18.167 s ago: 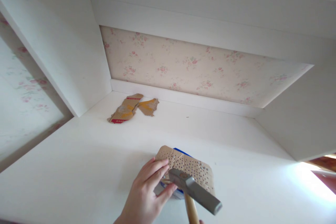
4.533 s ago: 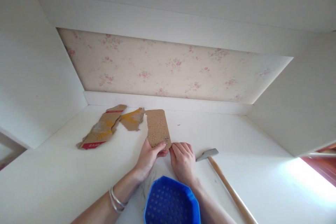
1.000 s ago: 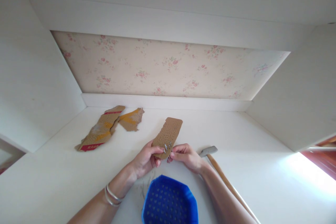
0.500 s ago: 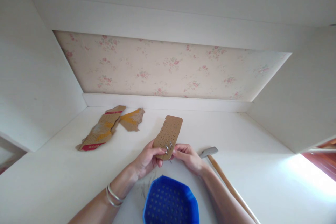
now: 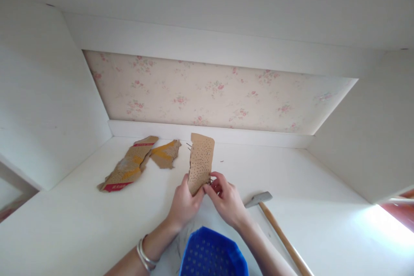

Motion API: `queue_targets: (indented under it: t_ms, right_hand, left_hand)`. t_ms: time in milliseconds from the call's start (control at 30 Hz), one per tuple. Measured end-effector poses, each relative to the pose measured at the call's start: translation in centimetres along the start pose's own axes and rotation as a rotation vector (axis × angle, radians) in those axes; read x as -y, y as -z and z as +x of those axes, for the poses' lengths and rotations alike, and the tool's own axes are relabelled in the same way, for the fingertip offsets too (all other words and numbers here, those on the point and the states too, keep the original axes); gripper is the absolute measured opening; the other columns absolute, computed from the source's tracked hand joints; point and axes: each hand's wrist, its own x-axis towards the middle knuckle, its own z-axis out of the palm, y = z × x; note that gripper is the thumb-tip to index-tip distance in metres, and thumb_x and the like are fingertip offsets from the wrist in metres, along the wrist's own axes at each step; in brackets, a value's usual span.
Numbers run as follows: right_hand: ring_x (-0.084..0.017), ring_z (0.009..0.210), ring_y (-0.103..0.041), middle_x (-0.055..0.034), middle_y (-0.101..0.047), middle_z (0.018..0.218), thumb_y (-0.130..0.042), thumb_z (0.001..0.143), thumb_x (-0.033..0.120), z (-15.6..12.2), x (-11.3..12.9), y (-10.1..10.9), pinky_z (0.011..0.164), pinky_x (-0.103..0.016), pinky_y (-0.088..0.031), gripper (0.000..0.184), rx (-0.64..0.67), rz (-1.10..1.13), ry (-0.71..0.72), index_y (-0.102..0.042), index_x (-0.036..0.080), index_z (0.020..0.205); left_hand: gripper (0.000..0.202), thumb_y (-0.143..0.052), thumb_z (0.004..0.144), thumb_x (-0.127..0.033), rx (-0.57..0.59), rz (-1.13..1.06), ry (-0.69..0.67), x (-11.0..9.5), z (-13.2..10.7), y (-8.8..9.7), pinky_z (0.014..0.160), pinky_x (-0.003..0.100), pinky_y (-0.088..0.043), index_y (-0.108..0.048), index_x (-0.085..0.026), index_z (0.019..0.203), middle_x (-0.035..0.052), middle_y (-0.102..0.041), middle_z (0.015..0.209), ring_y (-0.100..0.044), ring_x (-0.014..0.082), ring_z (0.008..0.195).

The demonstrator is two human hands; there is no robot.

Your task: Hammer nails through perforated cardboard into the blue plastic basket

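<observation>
A brown cardboard strip (image 5: 201, 159), dotted with many small holes, stands tilted up above the white surface. My left hand (image 5: 184, 202) is closed on its lower end, thumb in front. At the strip's lower right edge, my right hand (image 5: 226, 200) has its thumb and fingers pinched around a thin dark nail (image 5: 211, 179), partly hidden by the fingers. More thin nails (image 5: 189, 145) jut out past the strip's upper left edge. Below both hands sits a blue plastic basket (image 5: 213, 250) with a perforated bottom, cut off by the frame.
Torn cardboard pieces (image 5: 129, 164) (image 5: 166, 154) lie at the back left. To the right rests a hammer (image 5: 281, 235) with a wooden handle and grey head. A tiny dark bit (image 5: 221, 161) lies behind my hands. White panels and a floral back wall (image 5: 213, 90) enclose the surface.
The cardboard strip has been turned more upright and shifted slightly left. Metal nails seen on its face before are now at its edges. My right fingers have closed in at its right edge.
</observation>
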Motion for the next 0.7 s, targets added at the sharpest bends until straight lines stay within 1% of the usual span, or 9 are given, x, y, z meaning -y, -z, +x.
queue_targets:
  t_ms: [67,133,200,267,367,433,500,600,700]
  right_hand:
    - [-0.017,0.065,-0.063,0.0005,-0.066,0.076,-0.060,0.089,0.032,0.0,-0.3,-0.7,0.060,-0.028,-0.047,0.020,-0.003,-0.033,-0.005,-0.058,0.025,0.107]
    - [-0.018,0.064,-0.066,-0.0008,-0.069,0.077,-0.057,0.091,0.031,0.0,-0.9,-1.2,0.059,-0.028,-0.049,0.012,-0.019,-0.050,-0.019,-0.057,0.024,0.101]
    - [-0.018,0.062,-0.067,-0.0012,-0.070,0.075,-0.054,0.092,0.031,-0.1,-1.5,-1.7,0.057,-0.028,-0.051,0.008,-0.036,-0.063,-0.029,-0.055,0.024,0.096]
    - [-0.018,0.061,-0.068,-0.0013,-0.070,0.073,-0.050,0.094,0.031,-0.2,-1.9,-1.9,0.056,-0.027,-0.051,0.009,-0.056,-0.081,-0.031,-0.055,0.024,0.092]
    - [-0.016,0.059,-0.066,-0.0006,-0.068,0.069,-0.046,0.096,0.028,-0.4,-2.1,-2.0,0.057,-0.025,-0.050,0.016,-0.070,-0.121,-0.004,-0.057,0.024,0.084]
    - [-0.015,0.058,-0.064,0.0008,-0.067,0.066,-0.047,0.095,0.026,-0.5,-2.1,-2.0,0.058,-0.024,-0.048,0.019,-0.065,-0.152,0.029,-0.059,0.024,0.081]
    - [-0.015,0.058,-0.063,0.0012,-0.067,0.067,-0.048,0.095,0.025,-0.6,-2.1,-2.0,0.058,-0.023,-0.048,0.018,-0.063,-0.181,0.062,-0.060,0.024,0.081]
    - [-0.014,0.060,-0.064,0.0006,-0.069,0.069,-0.048,0.095,0.024,-0.6,-2.1,-1.9,0.059,-0.021,-0.048,0.017,-0.060,-0.220,0.106,-0.062,0.023,0.085]
    - [-0.014,0.062,-0.065,-0.0009,-0.070,0.072,-0.047,0.095,0.023,-0.8,-2.1,-1.7,0.059,-0.021,-0.048,0.017,-0.055,-0.269,0.150,-0.063,0.022,0.089]
  left_hand:
    - [0.032,-0.076,0.076,-0.028,0.008,0.094,-0.055,0.4,-0.3,0.1,0.072,0.029,-0.049,-0.061,-0.022,0.104,0.0081,-0.074,0.088,-0.071,0.0262,0.083]
    - [0.026,-0.073,0.079,-0.031,0.008,0.228,-0.104,0.7,-0.4,0.2,0.067,0.029,-0.048,-0.062,-0.023,0.101,0.0080,-0.074,0.082,-0.072,0.0271,0.077]
    - [0.021,-0.068,0.083,-0.033,0.022,0.409,-0.162,0.9,-0.5,0.1,0.064,0.030,-0.048,-0.061,-0.023,0.100,0.0081,-0.074,0.079,-0.072,0.0275,0.072]
    - [0.020,-0.062,0.087,-0.033,0.041,0.592,-0.212,1.0,-0.5,0.0,0.064,0.031,-0.049,-0.059,-0.023,0.103,0.0086,-0.074,0.080,-0.072,0.0280,0.072]
    - [0.019,-0.055,0.091,-0.032,0.056,0.797,-0.240,0.9,-0.5,-0.1,0.063,0.031,-0.050,-0.056,-0.022,0.107,0.0072,-0.075,0.081,-0.073,0.0271,0.072]
    - [0.017,-0.053,0.092,-0.030,0.056,0.860,-0.253,0.9,-0.5,-0.1,0.062,0.029,-0.050,-0.055,-0.022,0.106,0.0054,-0.075,0.078,-0.073,0.0254,0.070]
    - [0.016,-0.052,0.092,-0.029,0.037,0.878,-0.271,0.9,-0.6,-0.1,0.061,0.028,-0.050,-0.055,-0.022,0.106,0.0050,-0.075,0.076,-0.073,0.0246,0.068]
    - [0.016,-0.052,0.092,-0.028,0.009,0.885,-0.282,0.9,-0.6,-0.3,0.060,0.029,-0.050,-0.055,-0.022,0.106,0.0053,-0.075,0.075,-0.073,0.0250,0.067]
    - [0.017,-0.051,0.092,-0.029,-0.004,0.885,-0.264,0.8,-0.6,-0.4,0.061,0.029,-0.050,-0.055,-0.022,0.107,0.0060,-0.075,0.075,-0.074,0.0261,0.068]
